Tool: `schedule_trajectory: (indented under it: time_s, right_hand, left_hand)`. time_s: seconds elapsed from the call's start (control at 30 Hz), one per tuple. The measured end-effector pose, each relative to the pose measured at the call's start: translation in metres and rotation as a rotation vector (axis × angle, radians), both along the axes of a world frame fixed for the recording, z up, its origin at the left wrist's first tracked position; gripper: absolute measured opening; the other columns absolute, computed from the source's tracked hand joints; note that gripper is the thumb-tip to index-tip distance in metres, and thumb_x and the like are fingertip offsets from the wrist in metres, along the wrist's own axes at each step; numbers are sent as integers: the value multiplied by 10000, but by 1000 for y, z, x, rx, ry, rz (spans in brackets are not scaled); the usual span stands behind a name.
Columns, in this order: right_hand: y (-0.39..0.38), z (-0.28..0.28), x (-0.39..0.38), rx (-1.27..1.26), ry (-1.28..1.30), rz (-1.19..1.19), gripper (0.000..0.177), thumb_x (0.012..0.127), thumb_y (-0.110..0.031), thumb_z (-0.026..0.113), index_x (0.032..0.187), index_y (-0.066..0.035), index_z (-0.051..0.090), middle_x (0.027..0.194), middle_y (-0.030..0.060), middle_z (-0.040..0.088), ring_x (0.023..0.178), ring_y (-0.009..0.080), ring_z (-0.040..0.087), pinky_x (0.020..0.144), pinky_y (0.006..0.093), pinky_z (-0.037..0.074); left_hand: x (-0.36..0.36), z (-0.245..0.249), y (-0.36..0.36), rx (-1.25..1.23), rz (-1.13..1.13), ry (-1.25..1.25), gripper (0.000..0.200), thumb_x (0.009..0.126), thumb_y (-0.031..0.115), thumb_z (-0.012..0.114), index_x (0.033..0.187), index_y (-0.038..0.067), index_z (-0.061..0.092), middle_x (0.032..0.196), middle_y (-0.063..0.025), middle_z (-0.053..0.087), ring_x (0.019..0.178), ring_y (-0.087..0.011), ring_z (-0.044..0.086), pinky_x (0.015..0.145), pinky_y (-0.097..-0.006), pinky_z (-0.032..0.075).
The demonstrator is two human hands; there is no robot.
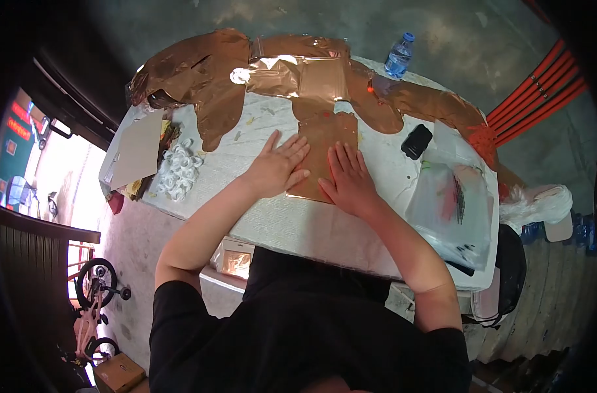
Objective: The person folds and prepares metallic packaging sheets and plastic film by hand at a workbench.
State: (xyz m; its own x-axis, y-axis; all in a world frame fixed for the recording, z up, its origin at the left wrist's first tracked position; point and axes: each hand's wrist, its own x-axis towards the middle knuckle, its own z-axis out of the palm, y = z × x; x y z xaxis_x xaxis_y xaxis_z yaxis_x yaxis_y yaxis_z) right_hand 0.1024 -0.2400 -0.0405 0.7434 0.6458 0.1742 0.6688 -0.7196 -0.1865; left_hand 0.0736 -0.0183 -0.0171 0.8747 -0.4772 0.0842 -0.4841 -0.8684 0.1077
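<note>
A flat brown foil piece (320, 157) lies on the white table (292, 223) in front of me. My left hand (280, 165) rests palm down at its left edge, fingers spread. Flat on its right side is my right hand (349, 180), also with fingers apart. Neither hand grips anything. Beyond them, larger shiny brown foil shapes (272, 78) stretch across the far side of the table, and the flat piece touches or overlaps one of them; which, I cannot tell.
White ribbon loops (179, 171) and a grey card (136, 152) lie left. On the right are a black object (416, 142) and a clear plastic bag (449, 209). A water bottle (399, 56) stands at the far edge. Red strips (541, 95) hang at right.
</note>
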Motion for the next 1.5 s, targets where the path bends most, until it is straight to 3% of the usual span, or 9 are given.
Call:
schedule_trajectory:
  time_s: [0.17, 0.23, 0.37, 0.43, 1.17, 1.27, 1.33, 1.43, 1.5]
  right_hand:
    - [0, -1, 0, -4, -23, 7, 692, 913, -426, 436, 1402, 25, 247, 1466, 219, 236, 1376, 354, 195, 1130, 465, 120]
    - [0, -1, 0, 2, -23, 5, 693, 913, -427, 437, 1400, 27, 247, 1464, 220, 238, 1375, 354, 196, 1130, 466, 120]
    - [0, -4, 0, 15, -41, 8, 694, 912, -427, 439, 1397, 30, 245, 1459, 225, 240, 1374, 355, 197, 1128, 467, 122]
    - [0, -4, 0, 12, -46, 12, 694, 912, -427, 440, 1398, 29, 245, 1460, 226, 238, 1374, 354, 198, 1128, 468, 122]
    - [-1, -6, 0, 36, -58, 17, 688, 909, -429, 450, 1394, 21, 263, 1458, 223, 246, 1369, 350, 213, 1125, 475, 125]
    - [0, -3, -1, 14, -63, 16, 683, 907, -427, 455, 1390, 20, 271, 1456, 221, 251, 1364, 353, 221, 1123, 477, 130]
    - [0, -4, 0, 18, -66, 14, 682, 908, -427, 452, 1391, 20, 270, 1455, 221, 252, 1364, 353, 221, 1123, 478, 131]
    - [0, -5, -1, 16, -66, 10, 681, 911, -429, 446, 1391, 20, 268, 1453, 222, 254, 1364, 355, 221, 1123, 479, 132]
    - [0, -4, -1, 9, -63, 8, 682, 912, -431, 443, 1392, 20, 267, 1453, 222, 254, 1363, 356, 221, 1123, 479, 132]
  left_hand:
    - [18, -6, 5, 10, 133, -71, 545, 954, 357, 392, 1386, 29, 344, 1440, -145, 347, 1370, -268, 264, 1125, -482, 103]
    - [23, -6, 10, -347, 264, -92, 450, 942, 266, 439, 1327, 34, 433, 1386, -163, 417, 1340, -305, 315, 1104, -496, 176]
    - [24, -7, 28, -330, 203, -55, 352, 897, 133, 492, 1228, 24, 533, 1315, -179, 489, 1291, -337, 382, 1065, -473, 286]
    - [22, -9, 30, -430, 0, -75, 305, 844, 50, 524, 1138, 2, 592, 1260, -189, 533, 1242, -349, 440, 1020, -431, 365]
    - [32, 2, 24, -251, -163, -133, 253, 819, 88, 532, 1035, -17, 609, 1180, -147, 580, 1151, -309, 494, 985, -402, 394]
    - [38, -5, 25, -487, -100, 33, 253, 805, 34, 514, 1040, -24, 588, 1120, -168, 592, 1117, -315, 519, 959, -385, 410]
    - [45, -19, 26, -923, -1, 218, 292, 808, 9, 509, 1097, -22, 533, 1065, -161, 601, 1065, -268, 556, 918, -333, 431]
    - [56, -27, 23, -1257, 206, 420, 339, 813, 38, 552, 1141, -10, 480, 1013, -133, 610, 985, -208, 580, 851, -294, 450]
    - [54, -23, 14, -1204, 267, 391, 368, 798, 58, 591, 1139, -8, 472, 994, -117, 614, 925, -191, 582, 813, -289, 457]
